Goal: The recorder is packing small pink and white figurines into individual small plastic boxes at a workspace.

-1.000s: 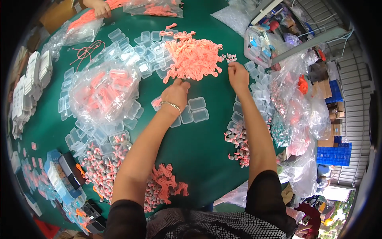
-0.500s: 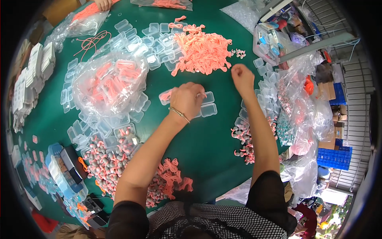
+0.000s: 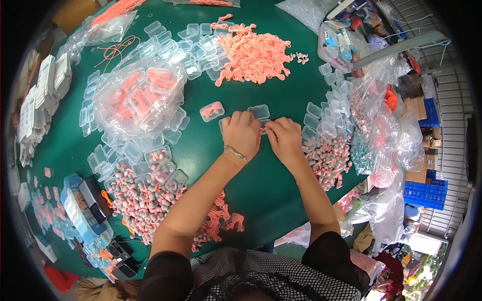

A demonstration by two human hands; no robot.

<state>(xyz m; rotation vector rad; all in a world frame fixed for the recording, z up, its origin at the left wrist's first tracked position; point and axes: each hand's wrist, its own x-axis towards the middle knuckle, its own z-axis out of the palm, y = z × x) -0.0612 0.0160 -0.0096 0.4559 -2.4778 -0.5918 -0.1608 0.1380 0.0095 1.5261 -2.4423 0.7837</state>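
Observation:
My left hand (image 3: 242, 134), with a bangle at the wrist, is closed over clear plastic cases in the middle of the green table. Close beside it, my right hand (image 3: 284, 140) is in a pinch, its fingertips meeting those of the left. A small pink piece shows between the fingertips; its kind cannot be made out. A clear case (image 3: 259, 111) lies just beyond the hands, and others are partly hidden under them. To the left sits a small clear case holding a bundled coral cord (image 3: 212, 111).
A heap of coral cord bundles (image 3: 257, 59) lies beyond my hands. Left is a clear bag (image 3: 138, 100) of filled cases, amid loose cases. Grey-and-pink small pieces are piled near left (image 3: 145, 200) and at right (image 3: 327, 160). Plastic bags and bins crowd the right edge.
My right hand has come back from beside the cord heap to meet my left hand. The left hand has shifted slightly nearer and right, uncovering the filled case. Another person's hand at far left is gone.

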